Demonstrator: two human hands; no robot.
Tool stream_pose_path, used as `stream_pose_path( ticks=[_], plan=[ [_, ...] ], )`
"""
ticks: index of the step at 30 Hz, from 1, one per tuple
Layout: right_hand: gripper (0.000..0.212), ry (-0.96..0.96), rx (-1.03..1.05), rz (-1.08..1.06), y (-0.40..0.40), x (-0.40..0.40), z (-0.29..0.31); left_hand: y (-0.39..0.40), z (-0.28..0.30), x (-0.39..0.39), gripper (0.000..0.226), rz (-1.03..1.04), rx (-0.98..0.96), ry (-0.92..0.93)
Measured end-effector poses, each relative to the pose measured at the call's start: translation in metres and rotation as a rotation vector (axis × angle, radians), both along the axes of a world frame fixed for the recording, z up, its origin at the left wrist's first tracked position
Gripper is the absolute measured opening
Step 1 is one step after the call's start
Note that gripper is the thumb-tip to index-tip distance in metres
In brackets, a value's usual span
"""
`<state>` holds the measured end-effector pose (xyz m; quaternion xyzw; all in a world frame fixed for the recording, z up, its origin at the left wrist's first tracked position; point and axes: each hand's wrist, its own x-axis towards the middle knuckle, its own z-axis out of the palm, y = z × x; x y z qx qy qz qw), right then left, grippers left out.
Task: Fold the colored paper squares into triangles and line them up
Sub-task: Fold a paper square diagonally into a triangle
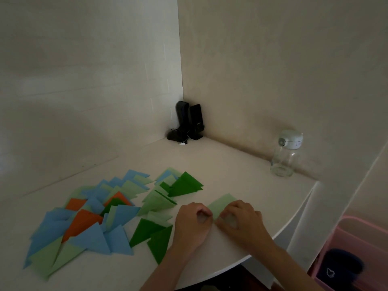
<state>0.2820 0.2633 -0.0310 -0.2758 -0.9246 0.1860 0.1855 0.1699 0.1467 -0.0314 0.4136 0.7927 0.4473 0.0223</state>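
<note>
Far left on the table [241, 164], a loose spread of folded triangles [84, 223]: blue, orange, pale green, overlapping and pointing every which way, hardly a line yet. Next along, a second cluster of dark green triangles [153, 236] and pale ones, again heaped rather than ranked.

Then the action. Left hand [194, 221] down on the table, fingers curled, fingertips seemingly pinching the near corner of the light green sheet [222, 203]. Right hand [237, 219] just beside it, almost touching, fingers curled too, pressing and gripping the same sheet from the other side. Sheet itself flat on the table, far corner poking out beyond the knuckles; most of it hidden under both hands.

Step in hand, by the look of it: mid-fold on this pale green square, corners being brought together or the crease being set. Hard to tell which, with the fold line covered. Next move likely calls for matching corner to corner cleanly, running a firm crease, then setting the triangle over with the rest, and plenty of straightening still owed there.

Further right, a clear glass jar [285, 156] with a pale lid, standing upright near the wall, apparently empty. Lower right, off the table, a pink bin [346, 223] holding something dark, not identifiable.
</note>
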Motion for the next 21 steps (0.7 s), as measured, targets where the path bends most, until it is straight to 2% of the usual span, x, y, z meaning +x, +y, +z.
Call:
stream_pose_path(
  ticks=[3, 7, 10, 12, 14, 17, 19, 21],
  plan=[
    [0.023, 0.024, 0.006, -0.018, 0.003, -0.003, -0.001, -0.004, -0.002, 0.0, 0.015, -0.055, 0.008, 0.017],
    [0.025, -0.033, -0.07, 0.043, 0.01, -0.009, 0.003, -0.015, -0.002, -0.006, 0.034, -0.171, -0.03, 0.142],
    [0.026, -0.068, -0.086, 0.116, 0.014, -0.01, 0.008, -0.016, -0.003, -0.012, 0.033, -0.174, 0.001, 0.25],
    [0.037, -0.085, -0.1, 0.156, 0.015, -0.012, 0.009, -0.015, -0.002, -0.014, 0.024, -0.166, 0.002, 0.304],
    [0.054, -0.096, -0.024, 0.174, 0.015, -0.011, 0.007, -0.014, -0.002, -0.012, 0.017, -0.159, -0.03, 0.357],
    [0.034, 0.021, -0.007, 0.158, 0.016, -0.005, 0.003, -0.016, -0.003, -0.008, 0.014, -0.164, -0.042, 0.397],
    [0.031, 0.135, -0.007, 0.155, 0.015, 0.001, -0.002, -0.016, -0.003, -0.006, 0.015, -0.154, -0.045, 0.389],
    [0.03, 0.165, 0.029, 0.184, 0.014, 0.007, -0.007, -0.015, -0.003, -0.005, 0.015, -0.147, -0.055, 0.387]
  ],
)
